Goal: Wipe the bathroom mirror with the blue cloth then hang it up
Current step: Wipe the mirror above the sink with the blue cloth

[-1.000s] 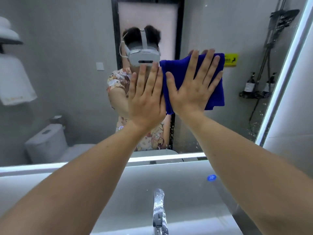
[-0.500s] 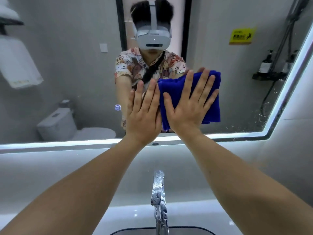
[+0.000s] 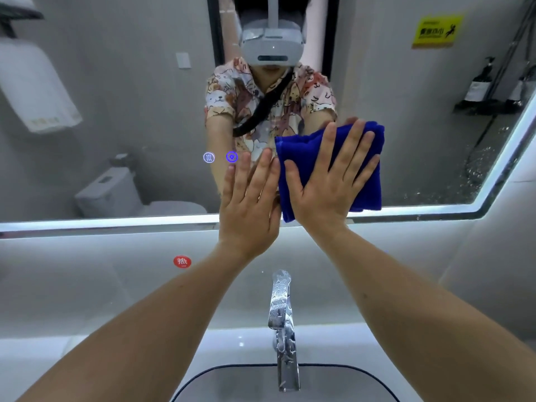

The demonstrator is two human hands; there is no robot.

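On the mirror (image 3: 130,111), low down and right of the middle, a blue cloth (image 3: 362,169), folded thick and pressed flat to the glass. On top of it, the right hand (image 3: 327,184), fingers straight and spread wide, palm pushing the cloth, not curled round it. Just left of that, the left hand (image 3: 249,204), flat on the bare glass, fingers straight and close together, holding nothing, its edge touching the left side of the cloth. Bottom of the cloth down at the glowing strip along the mirror's lower edge. Left of the left hand, two small round glowing buttons (image 3: 219,157) in the glass. In the glass too: a person in a shirt with cartoon animals, a grey headset and a black strap; a white toilet (image 3: 116,190) far left and low; a white towel (image 3: 34,88) hanging up high on the left; a yellow sign (image 3: 436,31) up high on the right; dark bottles (image 3: 480,82) on a shelf at the far right. Below the mirror, on the grey wall, a round red sticker (image 3: 182,261). Nearer, in the middle, a shiny tap (image 3: 282,329) standing over a sink (image 3: 237,338) with a white rim and a grey bowl. Both bare arms reaching up from the near corners to the glass.
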